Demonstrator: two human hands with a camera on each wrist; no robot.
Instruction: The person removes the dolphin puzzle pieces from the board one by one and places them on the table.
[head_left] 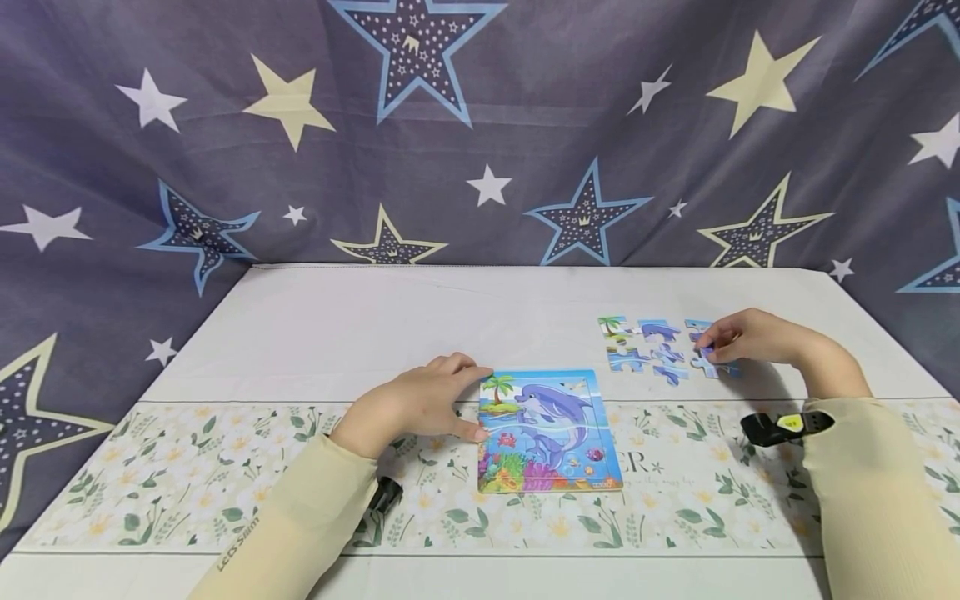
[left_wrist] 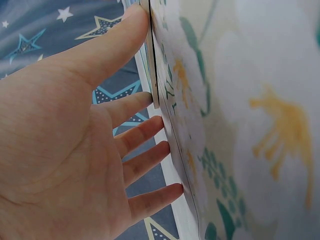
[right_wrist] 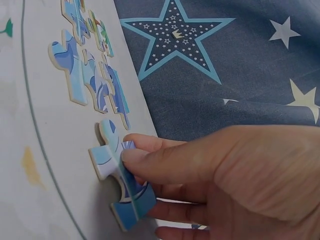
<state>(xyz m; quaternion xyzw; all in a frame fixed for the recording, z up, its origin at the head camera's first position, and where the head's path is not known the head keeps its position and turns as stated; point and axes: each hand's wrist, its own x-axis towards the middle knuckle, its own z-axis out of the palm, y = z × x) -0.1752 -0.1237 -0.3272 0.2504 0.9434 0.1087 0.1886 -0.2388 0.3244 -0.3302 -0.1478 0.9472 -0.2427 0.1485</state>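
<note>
In the head view a dolphin jigsaw board lies flat on the table, its picture whole. My left hand is at its left side, with thumb and forefinger at the edge. The left wrist view shows that hand's fingers spread, with the board's thin edge by the thumb. Farther right, my right hand pinches a blue and white jigsaw piece between thumb and fingers, low over the table. Beside it several loose pieces lie in short rows, some hidden by the hand.
The white table has a floral printed strip across its front half. A grey cloth with stars hangs behind and at both sides. A black strap device is on the right wrist.
</note>
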